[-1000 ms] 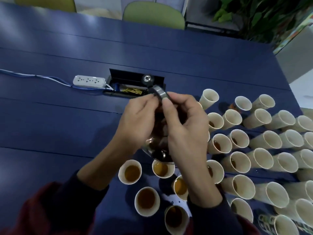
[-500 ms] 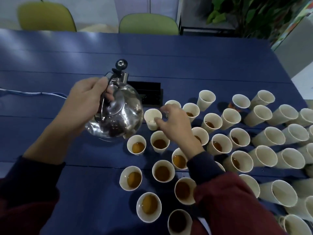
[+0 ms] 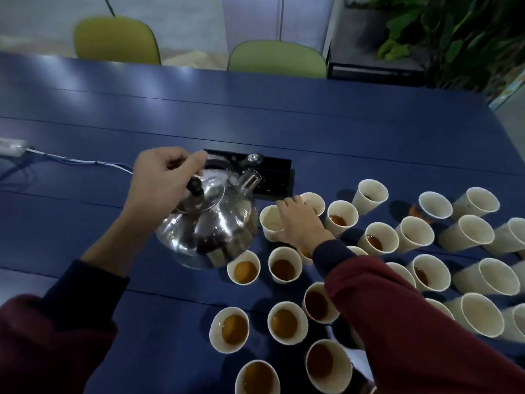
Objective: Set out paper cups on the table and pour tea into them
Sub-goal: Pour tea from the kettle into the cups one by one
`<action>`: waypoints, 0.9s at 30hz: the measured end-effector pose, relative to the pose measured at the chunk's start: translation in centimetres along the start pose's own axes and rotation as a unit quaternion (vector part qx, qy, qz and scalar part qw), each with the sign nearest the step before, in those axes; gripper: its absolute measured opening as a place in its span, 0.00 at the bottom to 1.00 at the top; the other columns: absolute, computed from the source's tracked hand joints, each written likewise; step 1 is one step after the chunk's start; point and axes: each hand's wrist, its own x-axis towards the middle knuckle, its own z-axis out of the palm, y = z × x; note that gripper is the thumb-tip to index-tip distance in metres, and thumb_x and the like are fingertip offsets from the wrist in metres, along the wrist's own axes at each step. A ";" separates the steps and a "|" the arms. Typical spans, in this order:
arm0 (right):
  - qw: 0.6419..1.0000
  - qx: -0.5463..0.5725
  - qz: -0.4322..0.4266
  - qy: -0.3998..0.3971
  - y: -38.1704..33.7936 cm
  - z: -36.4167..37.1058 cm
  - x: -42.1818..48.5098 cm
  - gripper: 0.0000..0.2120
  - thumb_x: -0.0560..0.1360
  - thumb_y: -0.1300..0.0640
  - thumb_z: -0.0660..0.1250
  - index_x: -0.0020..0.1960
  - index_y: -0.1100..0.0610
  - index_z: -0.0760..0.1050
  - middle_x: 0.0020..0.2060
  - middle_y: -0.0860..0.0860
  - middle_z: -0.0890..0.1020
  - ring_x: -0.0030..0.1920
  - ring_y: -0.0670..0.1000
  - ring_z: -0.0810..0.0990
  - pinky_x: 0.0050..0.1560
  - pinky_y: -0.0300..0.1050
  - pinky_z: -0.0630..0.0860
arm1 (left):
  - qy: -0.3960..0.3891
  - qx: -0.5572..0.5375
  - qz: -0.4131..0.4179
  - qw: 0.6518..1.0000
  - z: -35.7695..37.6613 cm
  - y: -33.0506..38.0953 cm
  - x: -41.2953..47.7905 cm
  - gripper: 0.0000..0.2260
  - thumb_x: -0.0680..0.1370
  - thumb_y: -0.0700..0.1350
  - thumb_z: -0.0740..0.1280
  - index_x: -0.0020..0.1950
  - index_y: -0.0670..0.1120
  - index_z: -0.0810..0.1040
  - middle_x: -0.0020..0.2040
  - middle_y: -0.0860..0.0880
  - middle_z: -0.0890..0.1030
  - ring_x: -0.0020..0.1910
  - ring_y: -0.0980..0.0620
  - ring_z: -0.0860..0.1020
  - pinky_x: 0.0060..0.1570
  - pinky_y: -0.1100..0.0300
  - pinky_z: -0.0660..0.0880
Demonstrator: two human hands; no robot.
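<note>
Tea is showing amber in the filled cups point(image 3: 245, 271) closest to us, which are standing upright in loose rows on the blue bench point(image 3: 71, 217). We are gripping the steel kettle point(image 3: 210, 226) with our left hand point(image 3: 162, 180), fingers clenched round its handle above the lid, whose black knob point(image 3: 194, 185) is peeking out beneath the knuckles. The kettle is leaning just left of the cup cluster, its spout point(image 3: 250, 179) pointing away from us toward the black cable box point(image 3: 272, 172) set into the bench; we cannot tell whether its base is touching the surface. Our right hand point(image 3: 301, 223) is grasping one pale cup point(image 3: 270, 223) right beside the kettle's belly, thumb on the near wall and fingers curling over the far rim. That cup is looking empty or nearly so. Further right, more paper cups point(image 3: 471, 231) are standing, many dry inside and a few holding a little tea. A white power strip point(image 3: 11, 146) is lying at the far left edge with its cable point(image 3: 85, 162) trailing toward our left hand. Two green chairs point(image 3: 277, 59) are standing behind the bench, and a leafy plant point(image 3: 454, 32) is filling the upper right corner.
</note>
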 end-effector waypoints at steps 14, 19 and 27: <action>0.847 0.505 0.042 0.163 -2.3 -2.3 -2.7 0.27 0.67 0.53 0.79 0.60 0.46 0.68 0.51 0.45 0.81 0.51 0.48 0.81 0.51 0.50 0.80 | -0.101 0.081 0.089 0.988 -0.8 3.0 2.7 0.07 0.73 0.46 0.77 0.39 0.46 0.83 0.31 0.51 0.82 0.29 0.57 0.77 0.36 0.61 0.75; 0.797 0.569 0.043 0.199 -4.4 -2.7 -5.0 0.31 0.67 0.60 0.79 0.65 0.49 0.69 0.56 0.46 0.79 0.56 0.47 0.80 0.56 0.47 0.79 | -0.190 0.144 0.176 0.955 -1.2 6.8 2.4 0.08 0.71 0.48 0.78 0.39 0.47 0.84 0.31 0.54 0.82 0.29 0.57 0.77 0.35 0.64 0.73; 0.767 0.592 0.074 0.236 -9.2 -2.1 -9.3 0.28 0.65 0.56 0.78 0.59 0.42 0.70 0.57 0.52 0.78 0.56 0.49 0.80 0.56 0.53 0.79 | -0.305 0.235 0.313 0.868 -2.5 11.5 -1.6 0.05 0.71 0.47 0.76 0.40 0.47 0.85 0.34 0.58 0.83 0.37 0.62 0.79 0.38 0.71 0.70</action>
